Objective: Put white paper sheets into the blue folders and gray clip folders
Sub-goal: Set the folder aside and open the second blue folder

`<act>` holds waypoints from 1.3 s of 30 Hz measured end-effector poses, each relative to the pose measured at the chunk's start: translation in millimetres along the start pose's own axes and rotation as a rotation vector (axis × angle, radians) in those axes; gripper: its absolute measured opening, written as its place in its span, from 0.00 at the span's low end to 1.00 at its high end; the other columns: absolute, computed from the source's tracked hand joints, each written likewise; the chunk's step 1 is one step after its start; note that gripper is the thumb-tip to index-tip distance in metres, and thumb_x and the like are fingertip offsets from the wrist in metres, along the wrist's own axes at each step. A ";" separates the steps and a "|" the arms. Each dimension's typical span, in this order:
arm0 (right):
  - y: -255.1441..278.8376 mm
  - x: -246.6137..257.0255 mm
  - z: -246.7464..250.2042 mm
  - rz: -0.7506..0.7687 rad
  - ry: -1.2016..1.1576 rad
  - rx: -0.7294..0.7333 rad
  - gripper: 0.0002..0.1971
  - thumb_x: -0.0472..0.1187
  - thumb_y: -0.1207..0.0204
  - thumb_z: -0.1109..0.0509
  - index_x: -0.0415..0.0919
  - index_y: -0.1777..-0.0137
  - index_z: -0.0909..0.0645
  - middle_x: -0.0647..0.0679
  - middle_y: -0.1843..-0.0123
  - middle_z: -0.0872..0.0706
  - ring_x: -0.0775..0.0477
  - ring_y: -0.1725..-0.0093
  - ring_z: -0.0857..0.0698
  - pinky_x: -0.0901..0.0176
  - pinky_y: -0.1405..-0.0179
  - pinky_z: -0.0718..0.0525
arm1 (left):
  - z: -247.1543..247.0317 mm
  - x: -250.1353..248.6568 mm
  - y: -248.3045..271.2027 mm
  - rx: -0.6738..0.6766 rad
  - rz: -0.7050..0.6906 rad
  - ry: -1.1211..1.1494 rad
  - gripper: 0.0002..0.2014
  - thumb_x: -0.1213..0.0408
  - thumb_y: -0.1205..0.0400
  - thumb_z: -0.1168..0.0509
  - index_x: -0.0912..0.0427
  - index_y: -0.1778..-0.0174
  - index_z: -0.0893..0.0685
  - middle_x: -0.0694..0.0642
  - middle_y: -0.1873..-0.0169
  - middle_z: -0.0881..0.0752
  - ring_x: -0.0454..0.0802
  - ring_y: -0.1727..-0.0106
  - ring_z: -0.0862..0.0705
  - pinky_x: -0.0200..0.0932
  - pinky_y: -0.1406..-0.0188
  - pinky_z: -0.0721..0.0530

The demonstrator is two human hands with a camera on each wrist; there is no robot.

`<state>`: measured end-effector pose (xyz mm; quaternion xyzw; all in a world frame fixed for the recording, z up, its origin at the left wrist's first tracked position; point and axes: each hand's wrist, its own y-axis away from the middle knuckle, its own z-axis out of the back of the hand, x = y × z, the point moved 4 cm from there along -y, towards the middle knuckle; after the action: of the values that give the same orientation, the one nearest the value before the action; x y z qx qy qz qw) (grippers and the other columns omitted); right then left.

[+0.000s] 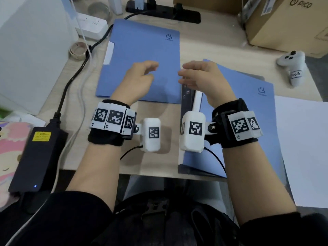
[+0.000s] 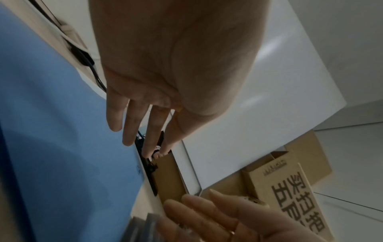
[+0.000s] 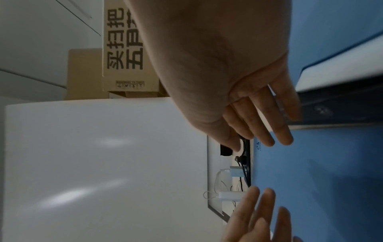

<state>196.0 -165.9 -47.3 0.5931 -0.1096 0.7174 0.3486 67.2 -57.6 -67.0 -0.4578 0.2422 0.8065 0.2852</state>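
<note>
I see my two hands held up over the surface [image 1: 159, 110], palms facing each other. My left hand [image 1: 140, 80] hangs above the closed blue folder [image 1: 142, 50], fingers loose and spread, holding nothing. My right hand [image 1: 204, 79] is just right of that folder, near its right edge, fingers also loose and empty. The two hands are close but do not touch.

From the left wrist view, the left fingers [image 2: 132, 124] point out straight, and the blue folder [image 2: 51, 114] fills the side next to them. From the right wrist view, the right fingers [image 3: 267, 124] are straight too.

Right of the blue folder lies a second blue folder [image 1: 248, 96], under my right wrist. A dark gray clip folder [image 1: 186, 96] peeks out from below its left edge. Farther right of that lie the white paper sheets [image 1: 305, 148], flat on the surface.

Left of the blue folder sits a black power brick [image 1: 35, 157] with its cable. Behind and to the right stands a cardboard box [image 1: 284, 23], and a white controller [image 1: 292, 66] rests near it.
</note>
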 end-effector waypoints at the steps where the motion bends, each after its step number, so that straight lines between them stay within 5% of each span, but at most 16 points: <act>1: 7.3 -0.4 5.3 0.017 -0.011 -0.002 0.14 0.34 0.22 0.32 0.31 0.38 0.21 0.42 0.45 0.19 0.51 0.59 0.14 0.76 0.70 0.20 | -8.0 -4.4 6.9 0.021 -0.020 0.008 0.22 0.78 0.19 0.46 0.65 0.28 0.26 0.59 0.31 0.21 0.48 0.28 0.25 0.38 0.24 0.33; 9: 55.3 -20.9 42.8 0.061 0.033 -0.061 0.13 0.37 0.22 0.32 0.38 0.38 0.19 0.40 0.43 0.12 0.52 0.57 0.12 0.66 0.54 0.19 | -57.7 -25.6 54.8 0.115 -0.089 -0.064 0.19 0.71 0.16 0.43 0.61 0.29 0.24 0.54 0.30 0.21 0.46 0.26 0.25 0.43 0.23 0.32; 14: 76.3 -43.9 65.4 0.060 0.070 -0.130 0.15 0.38 0.23 0.31 0.40 0.37 0.19 0.42 0.44 0.12 0.51 0.52 0.13 0.70 0.60 0.20 | -82.6 -35.4 77.3 0.129 -0.088 -0.181 0.19 0.65 0.16 0.42 0.58 0.28 0.24 0.54 0.31 0.20 0.48 0.27 0.25 0.34 0.34 0.33; 19: 97.9 -64.2 90.1 0.059 0.116 -0.205 0.16 0.38 0.23 0.31 0.39 0.36 0.18 0.48 0.47 0.15 0.55 0.49 0.17 0.77 0.66 0.25 | -103.0 -41.2 97.1 0.083 -0.057 -0.232 0.19 0.63 0.17 0.40 0.60 0.29 0.24 0.59 0.36 0.18 0.57 0.32 0.23 0.41 0.36 0.28; 25: 118.5 -89.0 109.2 0.016 0.189 -0.247 0.19 0.40 0.24 0.31 0.42 0.33 0.20 0.49 0.34 0.18 0.53 0.32 0.21 0.60 0.36 0.24 | -113.9 -45.6 110.2 -0.011 -0.024 -0.174 0.19 0.59 0.28 0.40 0.63 0.43 0.19 0.61 0.47 0.14 0.62 0.42 0.18 0.56 0.40 0.20; 27: 123.4 -97.0 110.1 -0.021 0.212 -0.218 0.21 0.43 0.25 0.30 0.44 0.32 0.20 0.49 0.33 0.19 0.50 0.32 0.21 0.51 0.29 0.24 | -113.4 -46.5 112.4 -0.057 0.021 -0.077 0.07 0.61 0.28 0.39 0.56 0.57 0.19 0.53 0.56 0.14 0.58 0.47 0.17 0.57 0.39 0.19; 29: 127.7 -101.0 108.9 -0.039 0.244 -0.180 0.21 0.45 0.24 0.30 0.45 0.31 0.21 0.49 0.31 0.20 0.49 0.30 0.23 0.46 0.24 0.29 | -113.2 -47.4 112.1 -0.094 0.055 0.018 0.07 0.67 0.23 0.36 0.50 0.55 0.20 0.43 0.57 0.18 0.51 0.47 0.19 0.52 0.35 0.20; 31: 130.8 -102.8 110.0 -0.037 0.260 -0.168 0.22 0.45 0.24 0.30 0.44 0.30 0.22 0.48 0.30 0.21 0.49 0.28 0.24 0.47 0.24 0.29 | -113.7 -45.3 110.0 -0.102 0.085 0.141 0.15 0.68 0.21 0.36 0.58 0.38 0.21 0.49 0.47 0.17 0.48 0.44 0.18 0.47 0.36 0.20; 35: 136.3 -106.0 112.7 -0.004 0.297 -0.169 0.22 0.44 0.22 0.31 0.43 0.28 0.23 0.49 0.28 0.22 0.50 0.26 0.27 0.53 0.24 0.30 | -126.4 -45.0 116.9 0.023 0.084 0.271 0.11 0.70 0.16 0.42 0.63 0.40 0.20 0.62 0.47 0.12 0.58 0.47 0.12 0.52 0.44 0.14; 39: 141.5 -106.4 117.1 0.076 0.285 -0.300 0.19 0.40 0.23 0.31 0.39 0.32 0.20 0.48 0.31 0.18 0.52 0.30 0.23 0.70 0.38 0.30 | -131.5 -42.3 122.1 -0.063 0.043 0.389 0.13 0.76 0.17 0.46 0.60 0.40 0.23 0.58 0.50 0.14 0.49 0.54 0.14 0.46 0.49 0.14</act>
<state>203.2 -375.8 -77.8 0.4225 -0.1869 0.7825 0.4175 80.6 -241.4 -75.1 -0.6085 0.2771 0.7159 0.2010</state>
